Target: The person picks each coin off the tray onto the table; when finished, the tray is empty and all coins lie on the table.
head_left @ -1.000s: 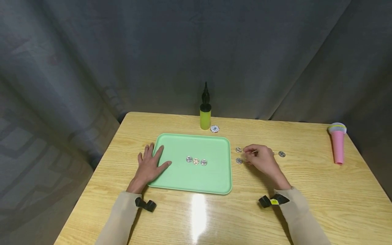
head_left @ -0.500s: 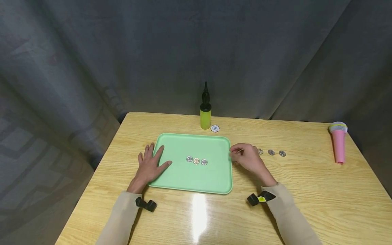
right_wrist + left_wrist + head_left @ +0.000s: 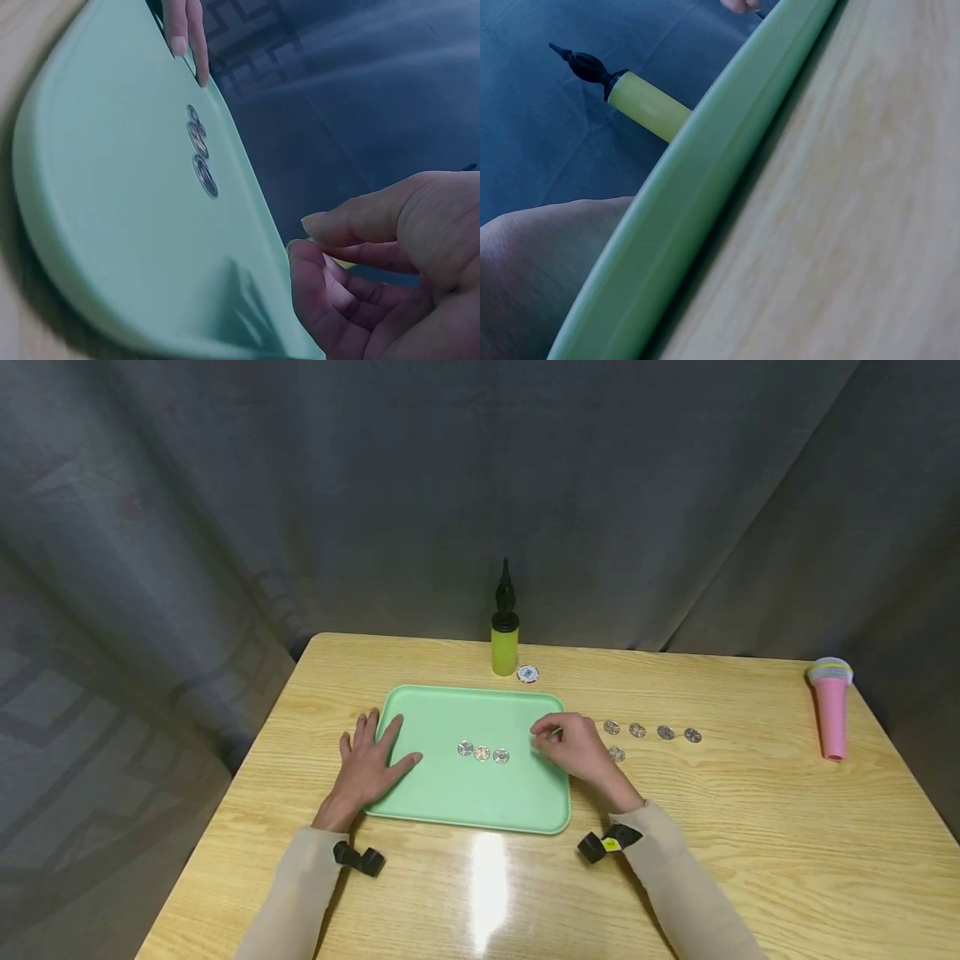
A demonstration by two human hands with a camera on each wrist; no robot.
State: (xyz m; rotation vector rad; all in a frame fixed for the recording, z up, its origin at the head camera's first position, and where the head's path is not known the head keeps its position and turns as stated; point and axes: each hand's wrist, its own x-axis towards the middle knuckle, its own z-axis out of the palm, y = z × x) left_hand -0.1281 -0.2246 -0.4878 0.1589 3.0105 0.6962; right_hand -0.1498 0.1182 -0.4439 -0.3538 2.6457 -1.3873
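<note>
My left hand [image 3: 366,774] lies with spread fingers over the left rim of a mint-green tray [image 3: 450,797]. Three coins [image 3: 482,753], two silvery and one more golden, form a short row inside the tray. Over the tray's right side, my right hand [image 3: 576,747] holds thumb and forefinger pinched together, with a thin edge of a coin showing at the fingertips in the right wrist view. Most of that coin is hidden by the fingers. Right of the tray, several silvery coins [image 3: 637,730] lie on the table, partly hidden behind this hand.
Behind the tray stands a yellow-green balloon pump [image 3: 505,649] with a black nozzle. A poker chip [image 3: 528,674] lies beside its base. A pink toy microphone [image 3: 831,714] rests near the right edge of the wooden table [image 3: 750,843]. Dark curtains [image 3: 637,502] hang behind.
My right hand has moved left from among the coins on the table to above the tray's right side, uncovering more coins behind it. The left hand has stayed in place.
</note>
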